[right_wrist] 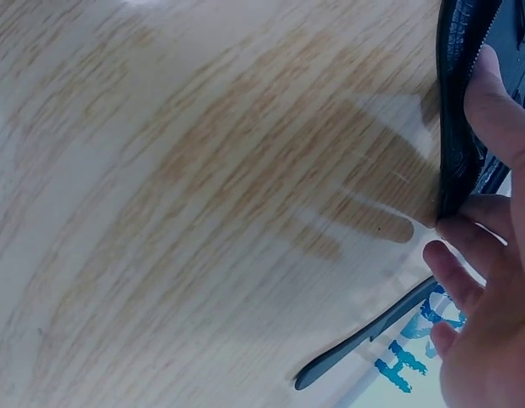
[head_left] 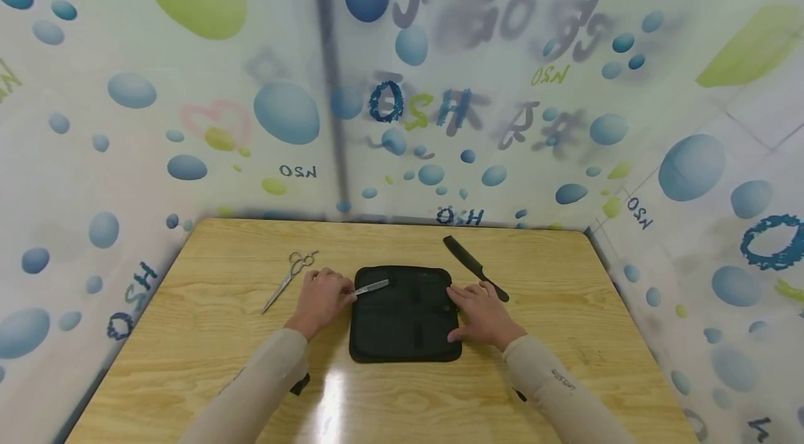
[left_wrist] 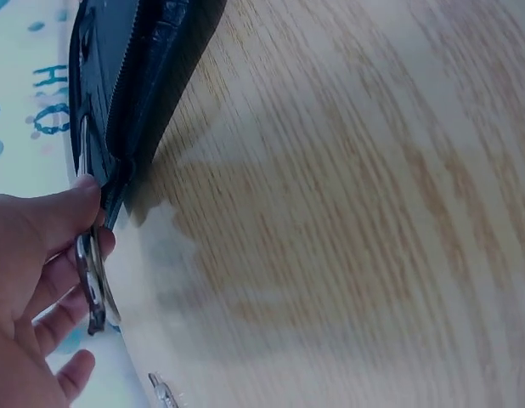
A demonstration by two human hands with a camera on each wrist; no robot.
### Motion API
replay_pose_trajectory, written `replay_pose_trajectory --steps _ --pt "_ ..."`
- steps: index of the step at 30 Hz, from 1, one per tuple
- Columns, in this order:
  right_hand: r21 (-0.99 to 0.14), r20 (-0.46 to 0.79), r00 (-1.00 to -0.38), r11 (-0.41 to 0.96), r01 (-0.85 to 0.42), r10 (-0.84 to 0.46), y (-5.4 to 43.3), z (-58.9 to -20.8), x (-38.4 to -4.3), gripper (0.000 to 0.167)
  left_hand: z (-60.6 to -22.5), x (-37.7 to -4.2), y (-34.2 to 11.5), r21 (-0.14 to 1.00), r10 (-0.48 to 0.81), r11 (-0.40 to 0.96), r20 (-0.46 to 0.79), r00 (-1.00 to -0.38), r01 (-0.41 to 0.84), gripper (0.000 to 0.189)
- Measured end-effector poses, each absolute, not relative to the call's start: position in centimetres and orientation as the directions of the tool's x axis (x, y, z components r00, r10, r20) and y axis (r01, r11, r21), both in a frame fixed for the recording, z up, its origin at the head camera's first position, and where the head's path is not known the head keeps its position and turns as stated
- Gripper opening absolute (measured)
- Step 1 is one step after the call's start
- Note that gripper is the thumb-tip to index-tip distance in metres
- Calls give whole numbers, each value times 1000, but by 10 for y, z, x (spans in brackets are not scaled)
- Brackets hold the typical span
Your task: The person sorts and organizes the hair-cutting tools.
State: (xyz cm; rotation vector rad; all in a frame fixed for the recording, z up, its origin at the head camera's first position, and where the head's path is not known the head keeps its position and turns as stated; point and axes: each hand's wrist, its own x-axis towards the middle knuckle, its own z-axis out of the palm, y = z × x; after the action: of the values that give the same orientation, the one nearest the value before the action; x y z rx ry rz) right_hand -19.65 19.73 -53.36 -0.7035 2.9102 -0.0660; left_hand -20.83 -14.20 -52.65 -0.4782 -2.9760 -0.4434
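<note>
While left hand (head_left: 322, 299) finger-tight on scissors (head_left: 375, 286), right hand (head_left: 482, 315) in a pinch on black case (head_left: 391, 329).

The room was bright, the light seeming to fall from above over the bench (head_left: 597, 332) and flaring into a white streak of glare just off the near left corner of the black case (head_left: 402, 322). Faint, soft-edged shadows lay on either side of the case. Beyond it, the patterned backdrop (head_left: 408, 172) glowed pale, blurred grey shapes showing among crisper prints. In the wrist views everything took on a cool, hazy cast: pale sheen washed out the wood grain near the case, and beside it I saw dark finger-shaped patches, shadow or reflection, I couldn't tell which.
</note>
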Motion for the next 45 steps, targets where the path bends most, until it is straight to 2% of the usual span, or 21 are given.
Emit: replay_pose_trajectory --steps 6,10,17,25,31,45 --pt "-102 -122 -876 884 -457 -467 196 -529 -194 96 -528 -214 -144 212 380 881 217 -899 423 10" --pt "-96 -129 -875 884 -457 -467 194 -528 -194 96 -526 -218 -144 205 409 867 226 -884 453 9" --pt "-63 -145 -881 893 -446 -451 193 -527 -194 95 -525 -221 -142 227 419 859 204 -885 459 10" --pt "-46 -134 -877 887 -460 -462 194 -528 -195 95 -529 -225 -135 235 422 849 234 -876 473 10" --pt "-47 -124 -876 884 -465 -467 194 -531 -196 96 -530 -227 -128 249 412 859 185 -892 448 10" --pt "-21 -128 -879 887 -461 -460 194 -534 -197 96 -534 -230 -119 216 412 869 183 -892 446 9"
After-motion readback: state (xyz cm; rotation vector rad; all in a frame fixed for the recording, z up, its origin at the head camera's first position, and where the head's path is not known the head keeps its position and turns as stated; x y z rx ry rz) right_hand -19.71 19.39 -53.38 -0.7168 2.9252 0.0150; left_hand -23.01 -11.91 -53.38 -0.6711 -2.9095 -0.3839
